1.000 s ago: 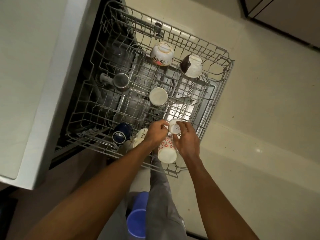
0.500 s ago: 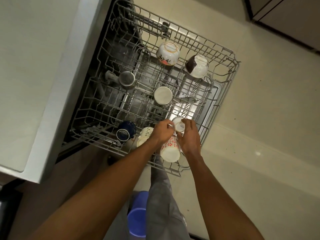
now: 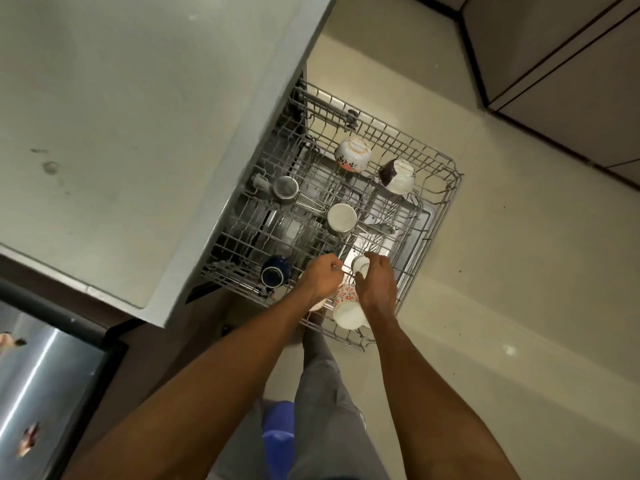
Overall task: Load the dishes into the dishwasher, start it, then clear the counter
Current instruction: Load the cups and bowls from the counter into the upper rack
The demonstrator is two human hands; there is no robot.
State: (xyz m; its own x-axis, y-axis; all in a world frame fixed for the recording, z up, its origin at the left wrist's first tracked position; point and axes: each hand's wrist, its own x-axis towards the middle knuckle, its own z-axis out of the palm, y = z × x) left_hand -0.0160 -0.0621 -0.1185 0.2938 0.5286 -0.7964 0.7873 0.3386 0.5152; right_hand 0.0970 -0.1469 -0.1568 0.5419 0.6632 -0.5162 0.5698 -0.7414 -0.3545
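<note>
The right hand (image 3: 375,284) pinched a small white cup (image 3: 360,265) at the upper rack's (image 3: 446,192) five o'clock corner; the left hand (image 3: 323,278) curled, contents untellable. Best seated mouth-down between tines, clear of the red-patterned mug (image 3: 347,308).

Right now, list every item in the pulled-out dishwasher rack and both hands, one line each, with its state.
dishwasher rack: pulled out, part loaded
small white cup: held by right hand, over the rack
right hand: gripping the small white cup
left hand: fingers curled; what it holds cannot be told
red-patterned mug: tilted, at near edge
dark blue mug: on its side
steel cup: in rack
white cup: upside down
floral bowl: upside down
brown-and-white mug: upside down, tilted
</note>
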